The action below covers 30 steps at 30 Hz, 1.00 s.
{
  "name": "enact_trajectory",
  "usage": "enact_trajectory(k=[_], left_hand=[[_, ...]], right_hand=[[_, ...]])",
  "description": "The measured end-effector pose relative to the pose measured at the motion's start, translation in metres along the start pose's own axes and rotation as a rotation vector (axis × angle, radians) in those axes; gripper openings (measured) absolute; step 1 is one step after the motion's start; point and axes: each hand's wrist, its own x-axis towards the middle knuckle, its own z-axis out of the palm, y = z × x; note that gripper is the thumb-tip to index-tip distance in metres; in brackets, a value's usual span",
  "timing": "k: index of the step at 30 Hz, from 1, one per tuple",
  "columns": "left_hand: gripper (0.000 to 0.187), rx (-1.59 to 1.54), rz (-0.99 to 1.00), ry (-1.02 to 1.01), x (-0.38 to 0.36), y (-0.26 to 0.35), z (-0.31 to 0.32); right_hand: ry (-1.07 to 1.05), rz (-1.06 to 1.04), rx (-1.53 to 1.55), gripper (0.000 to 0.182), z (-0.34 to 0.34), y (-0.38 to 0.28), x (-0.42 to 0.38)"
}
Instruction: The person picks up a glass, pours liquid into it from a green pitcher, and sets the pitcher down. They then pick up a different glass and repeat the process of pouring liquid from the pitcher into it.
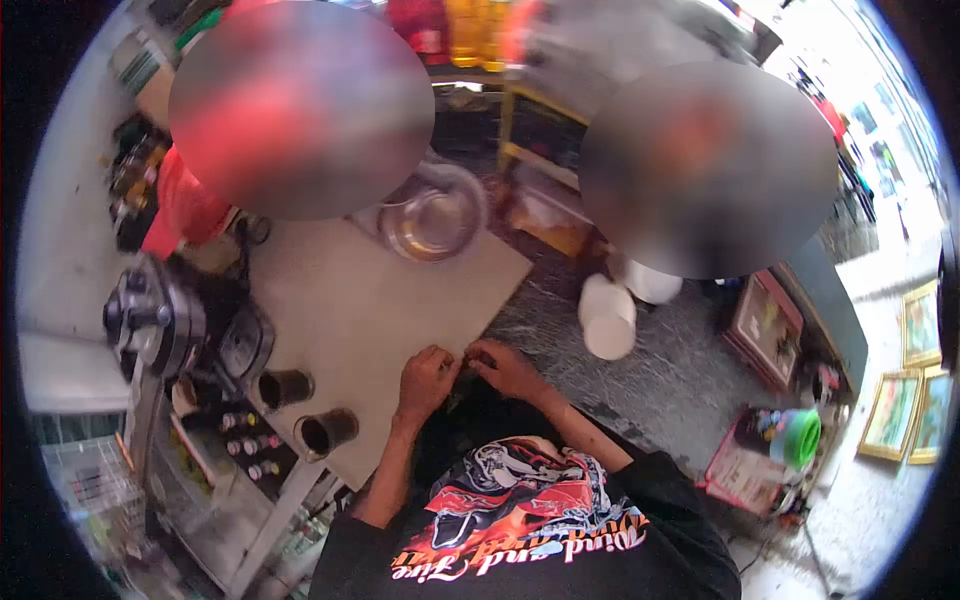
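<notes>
Close together at the near edge of a table, in front of a black printed shirt, are my left hand (430, 380) and my right hand (507, 367). Curled fingers show on both, and their tips nearly meet. What they hold, if anything, is too small or hidden to make out. Under and beyond my left hand lies a pale board (370, 300). Two dark metal cups, one (286, 388) behind the other (330, 432), stand to its left. Further back on the board is a round shiny metal bowl (435, 222), blurred.
A metal press with a lever (160, 315) stands at left. White cups (608, 318) are on the dark marbled surface (560, 345) to the right. Beyond them are a framed box (765, 328) and a green-lidded container (795, 437). Two blurred ovals cover areas across the table.
</notes>
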Motion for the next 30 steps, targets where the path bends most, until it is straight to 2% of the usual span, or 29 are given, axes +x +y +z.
enact_trajectory(k=[7,9,13,15,16,19,20,22,24,26,28,29,30], left_hand=[[0.018,-0.007,0.211,-0.238,0.016,0.064,0.072],[0.019,-0.109,0.118,-0.403,0.01,0.09,0.094],[0.019,-0.107,0.167,-0.588,0.0,0.137,0.135],[0.017,-0.163,0.366,-0.477,-0.006,0.157,0.157],[0.017,-0.166,0.387,-0.503,-0.009,0.164,0.167],[0.016,-0.154,0.38,-0.567,-0.011,0.183,0.189],[0.016,-0.149,0.322,-0.619,-0.01,0.193,0.191],[0.017,-0.141,0.267,-0.674,-0.011,0.205,0.198],[0.017,-0.095,0.312,-0.612,-0.013,0.209,0.207],[0.018,-0.075,0.335,-0.579,-0.014,0.211,0.213],[0.018,-0.05,0.353,-0.542,-0.017,0.21,0.217],[0.018,-0.035,0.355,-0.522,-0.018,0.209,0.22],[0.018,-0.019,0.356,-0.502,-0.019,0.208,0.222]], right_hand=[[0.468,0.234,0.078,0.025,-0.065,0.042,-0.139],[0.625,0.304,0.063,0.023,-0.071,0.064,-0.183],[0.941,0.338,0.123,0.02,-0.073,0.094,-0.273],[1.218,0.418,0.017,0.016,-0.079,0.096,-0.318],[1.339,0.498,0.078,0.014,-0.082,0.095,-0.339],[1.739,0.572,-0.106,0.014,-0.087,0.121,-0.413],[1.888,0.611,-0.126,0.014,-0.092,0.128,-0.438],[2.116,0.657,-0.217,0.016,-0.121,0.114,-0.483],[2.234,0.662,-0.315,0.024,-0.152,0.129,-0.536],[2.184,0.695,-0.476,0.041,-0.189,0.15,-0.589],[2.137,0.712,-0.431,0.057,-0.234,0.158,-0.617],[2.137,0.701,-0.427,0.057,-0.251,0.171,-0.631],[2.033,0.797,-0.52,0.06,-0.265,0.185,-0.64]])
